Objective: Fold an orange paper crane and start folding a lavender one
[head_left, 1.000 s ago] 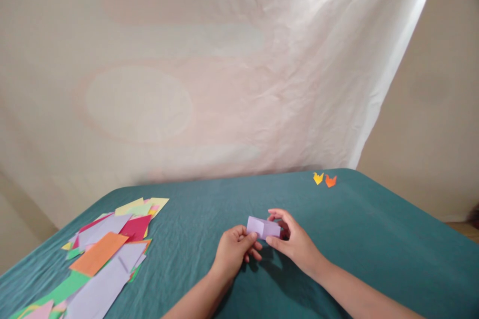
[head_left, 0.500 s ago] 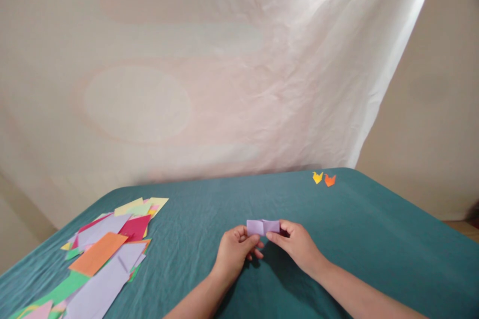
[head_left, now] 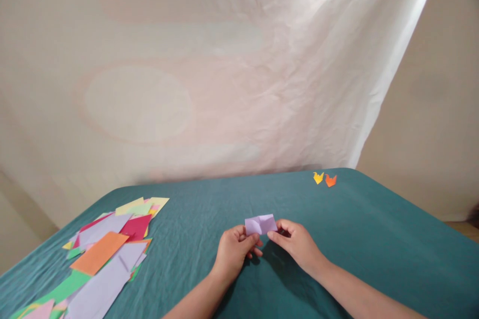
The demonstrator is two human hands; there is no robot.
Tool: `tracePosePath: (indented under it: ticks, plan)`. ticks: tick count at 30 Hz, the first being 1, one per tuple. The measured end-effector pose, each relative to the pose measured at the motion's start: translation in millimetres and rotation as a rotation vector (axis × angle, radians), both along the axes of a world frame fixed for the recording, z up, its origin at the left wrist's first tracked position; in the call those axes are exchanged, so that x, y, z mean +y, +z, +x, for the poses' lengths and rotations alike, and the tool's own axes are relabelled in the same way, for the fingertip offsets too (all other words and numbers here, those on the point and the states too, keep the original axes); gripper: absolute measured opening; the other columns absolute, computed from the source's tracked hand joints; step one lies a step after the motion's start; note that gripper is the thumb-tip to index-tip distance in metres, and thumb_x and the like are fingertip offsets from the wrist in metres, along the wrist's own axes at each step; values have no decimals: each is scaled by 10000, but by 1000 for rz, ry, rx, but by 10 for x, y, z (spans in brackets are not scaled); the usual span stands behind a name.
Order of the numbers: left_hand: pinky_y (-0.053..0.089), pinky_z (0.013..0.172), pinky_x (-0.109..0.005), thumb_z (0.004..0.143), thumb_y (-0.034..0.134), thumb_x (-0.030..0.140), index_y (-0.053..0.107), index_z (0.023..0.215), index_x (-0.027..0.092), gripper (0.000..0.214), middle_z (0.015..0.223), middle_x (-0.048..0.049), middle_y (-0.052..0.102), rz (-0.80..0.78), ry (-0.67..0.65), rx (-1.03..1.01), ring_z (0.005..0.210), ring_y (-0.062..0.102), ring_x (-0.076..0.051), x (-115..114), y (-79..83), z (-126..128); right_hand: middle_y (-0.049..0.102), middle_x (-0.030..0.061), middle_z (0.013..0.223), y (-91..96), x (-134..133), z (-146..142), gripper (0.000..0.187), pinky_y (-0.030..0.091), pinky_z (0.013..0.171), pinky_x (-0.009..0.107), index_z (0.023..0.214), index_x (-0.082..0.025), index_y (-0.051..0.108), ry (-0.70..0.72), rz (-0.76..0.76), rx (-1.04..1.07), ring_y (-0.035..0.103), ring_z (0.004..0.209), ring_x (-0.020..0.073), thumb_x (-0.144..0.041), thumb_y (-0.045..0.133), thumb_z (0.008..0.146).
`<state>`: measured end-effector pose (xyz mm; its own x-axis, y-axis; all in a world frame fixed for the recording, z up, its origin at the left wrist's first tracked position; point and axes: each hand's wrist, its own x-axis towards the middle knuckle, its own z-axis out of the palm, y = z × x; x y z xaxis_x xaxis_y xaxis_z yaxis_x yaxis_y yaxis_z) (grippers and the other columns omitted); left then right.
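Observation:
A small piece of lilac paper [head_left: 261, 224] with creases across it is held up between my two hands, above the green cloth. My left hand [head_left: 235, 249] pinches its lower left part between thumb and fingers. At its right end, my right hand [head_left: 295, 244] grips the edge with thumb and forefinger. The fingertips behind the paper are partly hidden.
On the left of the green-covered table [head_left: 194, 259] lies a loose pile of coloured paper sheets [head_left: 99, 254]. A yellow folded paper bird [head_left: 318, 178] and an orange one [head_left: 331, 180] lie near the far right edge. A pale sheet [head_left: 224, 84] hangs behind.
The lilac paper has tilted, its right end rising a little, and its middle fold looks more opened out. Both hands stay nearly in place and keep their hold.

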<state>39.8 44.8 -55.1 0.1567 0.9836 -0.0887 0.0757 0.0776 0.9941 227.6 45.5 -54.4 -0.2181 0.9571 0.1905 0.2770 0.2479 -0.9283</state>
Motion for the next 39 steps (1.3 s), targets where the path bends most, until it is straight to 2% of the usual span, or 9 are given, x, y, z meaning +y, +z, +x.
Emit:
tracePosePath:
  ticks: [6,19,25,30,34,39]
  plan:
    - [402,457,-201,713,652,389,626,804,117,288,696,-71,715,1,-12,7,529,663,-159,-15,19,22,679,29,777,22,-30,-16,271,430,652,262,843,-147,688,18,-9,6,581,691,177,-400,592,824]
    - [412,477,-215,731,621,321,642,735,121,201,662,-53,710,44,-27,91,549,664,-167,-33,4,25,669,20,722,20,-30,-28,161,418,638,261,788,-166,708,-47,120,-131,574,671,179,-280,597,808]
    - [412,479,-213,734,600,283,638,733,123,165,654,-49,706,32,-20,101,545,664,-167,-48,31,41,654,18,711,75,-64,-50,185,411,632,257,765,-167,691,-40,99,-107,565,667,176,-307,585,823]
    - [407,470,-207,745,611,324,640,791,107,224,682,-69,712,11,-24,30,539,663,-162,-43,36,48,615,7,679,53,-51,-37,248,395,602,248,734,-156,642,-21,71,-52,539,651,167,-364,564,844]
    - [396,463,-199,740,618,316,643,794,98,226,686,-75,711,16,-21,25,531,658,-155,-30,9,46,639,16,719,27,-29,-29,263,403,614,253,798,-149,663,19,40,-20,555,674,176,-385,560,849]
    - [412,472,-209,744,622,310,655,812,97,226,679,-73,708,46,-22,78,551,667,-172,-27,-3,38,663,26,736,20,-43,-37,248,408,627,258,804,-147,685,2,56,-56,574,685,184,-362,571,845]
